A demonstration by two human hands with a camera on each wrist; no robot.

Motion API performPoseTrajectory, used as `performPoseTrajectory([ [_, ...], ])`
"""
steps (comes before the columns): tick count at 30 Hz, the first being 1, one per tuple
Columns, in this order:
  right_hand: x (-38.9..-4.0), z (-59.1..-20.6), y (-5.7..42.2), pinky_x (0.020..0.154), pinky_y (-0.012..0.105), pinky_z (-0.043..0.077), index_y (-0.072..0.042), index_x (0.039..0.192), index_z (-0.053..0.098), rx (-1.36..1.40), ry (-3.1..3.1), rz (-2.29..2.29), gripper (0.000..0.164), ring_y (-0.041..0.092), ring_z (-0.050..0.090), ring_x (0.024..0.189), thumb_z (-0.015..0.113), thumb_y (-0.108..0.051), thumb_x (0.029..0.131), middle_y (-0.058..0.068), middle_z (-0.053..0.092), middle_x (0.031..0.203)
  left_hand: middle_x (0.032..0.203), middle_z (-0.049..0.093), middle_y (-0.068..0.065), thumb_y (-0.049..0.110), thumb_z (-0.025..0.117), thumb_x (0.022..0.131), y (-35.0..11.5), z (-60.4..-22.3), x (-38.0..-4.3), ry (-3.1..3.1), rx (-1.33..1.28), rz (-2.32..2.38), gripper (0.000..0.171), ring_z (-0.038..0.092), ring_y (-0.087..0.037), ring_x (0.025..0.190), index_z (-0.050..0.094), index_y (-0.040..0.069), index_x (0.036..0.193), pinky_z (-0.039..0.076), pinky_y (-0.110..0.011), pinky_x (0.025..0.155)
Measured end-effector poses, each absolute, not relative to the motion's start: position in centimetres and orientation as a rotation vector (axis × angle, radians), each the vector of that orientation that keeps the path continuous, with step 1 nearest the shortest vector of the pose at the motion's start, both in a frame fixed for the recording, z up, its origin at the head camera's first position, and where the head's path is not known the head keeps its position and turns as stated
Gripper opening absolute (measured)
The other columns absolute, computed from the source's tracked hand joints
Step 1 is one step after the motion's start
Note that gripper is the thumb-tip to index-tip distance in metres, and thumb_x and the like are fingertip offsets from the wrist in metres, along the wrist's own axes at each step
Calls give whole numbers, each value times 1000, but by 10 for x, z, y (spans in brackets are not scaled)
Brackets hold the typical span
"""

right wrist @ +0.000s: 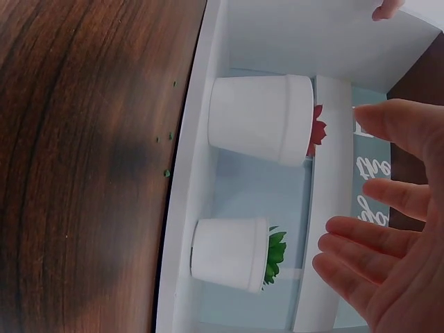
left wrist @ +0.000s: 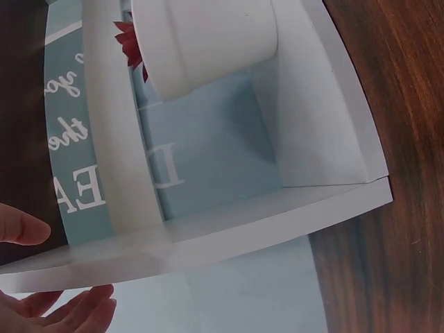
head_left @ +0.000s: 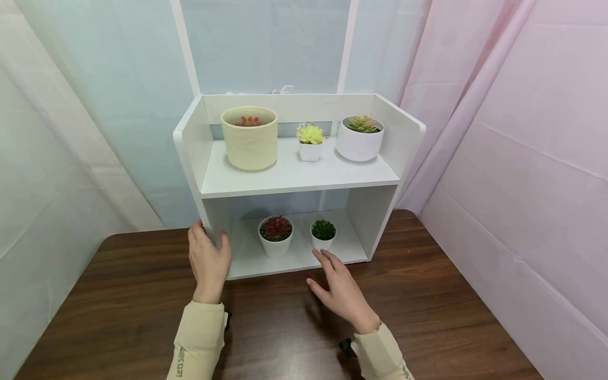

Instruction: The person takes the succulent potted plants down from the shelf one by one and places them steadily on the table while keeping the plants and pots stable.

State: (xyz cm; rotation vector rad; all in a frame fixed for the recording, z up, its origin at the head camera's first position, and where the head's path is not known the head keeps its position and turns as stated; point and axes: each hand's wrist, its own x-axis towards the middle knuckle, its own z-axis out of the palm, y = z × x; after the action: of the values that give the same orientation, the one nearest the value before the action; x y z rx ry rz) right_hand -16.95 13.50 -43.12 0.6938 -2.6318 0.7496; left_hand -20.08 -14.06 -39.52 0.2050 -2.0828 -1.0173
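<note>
My left hand [head_left: 209, 261] is at the left side panel of a white two-tier shelf [head_left: 299, 182]. Its thumb stands out on the inner side of that panel and its fingers lie along the outside; the left wrist view shows a gap between thumb and panel. My right hand [head_left: 342, 290] hovers in front of the lower tier, fingers extended and holding nothing. Just beyond its fingertips sits a small white pot with a green succulent [head_left: 323, 230]. To the left of that pot, a larger white pot holds a dark red succulent [head_left: 276, 235].
On the upper tier are a cream pot [head_left: 250, 142], a small square pot with a yellow-green succulent [head_left: 311, 150] and a round white pot [head_left: 359, 143]. The shelf stands on a dark wooden table [head_left: 427, 295]. Green crumbs [right wrist: 167, 173] lie before it. Curtains hang around.
</note>
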Motion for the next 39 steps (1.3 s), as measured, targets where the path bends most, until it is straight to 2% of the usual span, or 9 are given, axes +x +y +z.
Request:
performPoseTrajectory([
  [11, -167, -431, 134, 100, 50, 42, -11, 145, 42, 710, -2636, 722, 63, 33, 48, 128, 67, -31, 90, 17, 47, 142, 117, 51, -36, 8, 58, 90, -141, -399, -205, -2090, 227, -1072, 47, 54, -53, 103, 41, -16, 127, 45, -63, 83],
  [21, -168, -428, 133, 101, 50, 43, -11, 144, 42, 716, -2619, 720, 63, 32, 48, 128, 67, -30, 90, 18, 47, 141, 114, 62, -32, 7, 61, 89, -146, -398, -213, -1970, 203, -1235, 38, 61, -49, 103, 54, -8, 123, 49, -63, 80],
  [28, -166, -428, 131, 101, 51, 42, -12, 145, 41, 713, -2648, 738, 64, 33, 46, 130, 66, -32, 90, 17, 45, 144, 116, 61, -33, 10, 61, 90, -149, -399, -218, -2002, 228, -1285, 40, 61, -50, 103, 54, -8, 125, 49, -63, 79],
  [32, -165, -427, 130, 101, 51, 42, -12, 145, 41, 710, -2650, 733, 63, 33, 46, 130, 66, -32, 91, 17, 45, 144, 116, 61, -34, 7, 58, 91, -152, -399, -220, -2006, 214, -1301, 38, 61, -50, 103, 53, -9, 125, 49, -63, 79],
  [39, -164, -423, 129, 102, 51, 41, -12, 145, 41, 735, -2641, 712, 65, 32, 45, 131, 67, -33, 90, 17, 44, 145, 120, 59, -34, 4, 51, 95, -156, -397, -225, -2055, 145, -1311, 34, 58, -50, 110, 52, -10, 126, 47, -63, 85],
])
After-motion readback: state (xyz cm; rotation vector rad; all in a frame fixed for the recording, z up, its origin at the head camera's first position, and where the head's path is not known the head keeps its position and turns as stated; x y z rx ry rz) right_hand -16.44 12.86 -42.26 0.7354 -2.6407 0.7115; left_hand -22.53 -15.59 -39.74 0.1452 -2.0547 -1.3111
